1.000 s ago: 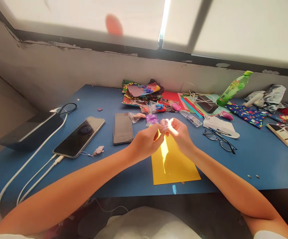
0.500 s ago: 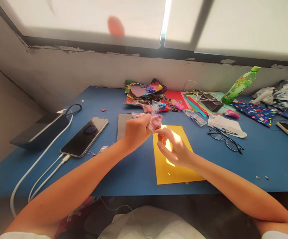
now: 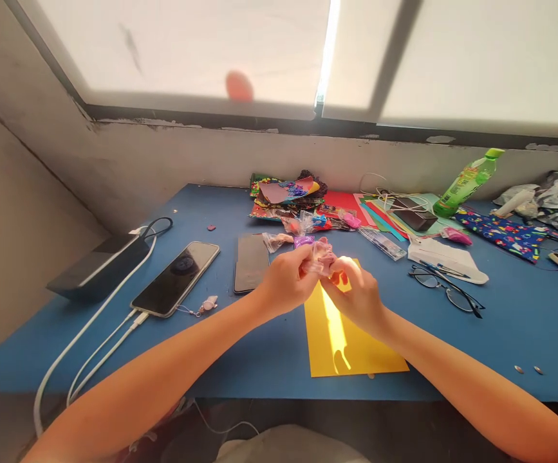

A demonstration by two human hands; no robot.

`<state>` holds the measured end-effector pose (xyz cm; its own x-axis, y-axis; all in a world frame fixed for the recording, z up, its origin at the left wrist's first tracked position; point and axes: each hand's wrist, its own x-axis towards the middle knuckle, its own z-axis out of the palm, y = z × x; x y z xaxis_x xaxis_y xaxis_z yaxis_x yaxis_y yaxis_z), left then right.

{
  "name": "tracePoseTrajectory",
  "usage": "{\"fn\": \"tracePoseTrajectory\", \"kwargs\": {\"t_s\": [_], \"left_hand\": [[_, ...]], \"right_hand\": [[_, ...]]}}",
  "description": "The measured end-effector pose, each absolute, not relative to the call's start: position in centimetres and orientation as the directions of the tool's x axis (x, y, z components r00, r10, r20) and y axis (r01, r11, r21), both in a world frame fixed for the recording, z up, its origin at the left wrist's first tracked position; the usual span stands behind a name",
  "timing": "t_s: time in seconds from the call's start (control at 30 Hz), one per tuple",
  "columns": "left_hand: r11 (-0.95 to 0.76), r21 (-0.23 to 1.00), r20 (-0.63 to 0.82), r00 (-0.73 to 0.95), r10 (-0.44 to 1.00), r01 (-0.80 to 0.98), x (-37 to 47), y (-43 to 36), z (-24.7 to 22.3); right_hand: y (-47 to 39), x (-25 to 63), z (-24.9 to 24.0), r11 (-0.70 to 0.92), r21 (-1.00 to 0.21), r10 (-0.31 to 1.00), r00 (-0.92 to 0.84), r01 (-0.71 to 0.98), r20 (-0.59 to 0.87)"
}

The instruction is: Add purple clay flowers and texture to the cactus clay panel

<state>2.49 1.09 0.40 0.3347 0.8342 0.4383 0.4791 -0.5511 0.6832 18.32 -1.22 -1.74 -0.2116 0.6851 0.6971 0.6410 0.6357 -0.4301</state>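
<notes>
My left hand (image 3: 288, 276) is closed around a crinkled clear plastic packet (image 3: 323, 256) with something pink inside. My right hand (image 3: 358, 292) meets it from the other side, thumb and fingers pinching the packet's lower right edge. Both hands are raised above a yellow sheet of paper (image 3: 356, 350), which has a bright streak of sunlight on it. Just behind the left hand lie a purple packet (image 3: 304, 241) and another clear packet (image 3: 275, 241) with pale pink contents. My fingers cover part of the held packet.
A dark tablet-like slab (image 3: 250, 260), a charging phone (image 3: 177, 278) and a black device (image 3: 98, 263) lie leftward. Glasses (image 3: 445, 288), a white envelope-like piece (image 3: 445, 257) and a green bottle (image 3: 469, 183) are on the right. Colourful packets (image 3: 286, 193) are piled at the back.
My right hand has come up against the packet and now pinches it. Both hands sit slightly farther right and lower in view, and the camera has tilted up a little.
</notes>
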Motion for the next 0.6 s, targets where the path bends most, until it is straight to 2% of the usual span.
{"fn": "tracePoseTrajectory", "kwargs": {"t_s": [0.13, 0.23, 0.33, 0.4, 0.5, 0.6], "left_hand": [[-0.62, 0.726, 0.508, 0.376, 0.775, 0.297, 2.3, 1.4, 0.2], [-0.629, 0.728, 0.516, 0.386, 0.764, 0.272, 2.3, 1.4, -0.1], [-0.595, 0.756, 0.463, 0.42, 0.781, 0.272, 3.0, 0.6, -0.5], [-0.574, 0.773, 0.423, 0.455, 0.783, 0.27, 3.6, -0.3, -0.8], [-0.583, 0.765, 0.436, 0.447, 0.781, 0.274, 4.3, -1.3, -1.4], [-0.693, 0.64, 0.564, 0.41, 0.717, 0.332, 4.5, -1.5, -1.9]], "right_hand": [[-1.0, 18.8, -0.6, 0.587, -0.562, 0.754, -0.141, 0.583, 0.642], [-0.6, 19.3, 0.1, 0.516, -0.662, 0.812, -0.065, 0.544, 0.58], [-0.1, 19.5, 0.0, 0.409, -0.758, 0.862, 0.058, 0.508, 0.504], [0.2, 19.5, -0.3, 0.37, -0.763, 0.857, 0.122, 0.53, 0.5], [0.4, 19.2, -0.7, 0.369, -0.699, 0.812, 0.153, 0.613, 0.563], [0.5, 18.9, -0.8, 0.37, -0.644, 0.774, 0.161, 0.669, 0.612]]}}
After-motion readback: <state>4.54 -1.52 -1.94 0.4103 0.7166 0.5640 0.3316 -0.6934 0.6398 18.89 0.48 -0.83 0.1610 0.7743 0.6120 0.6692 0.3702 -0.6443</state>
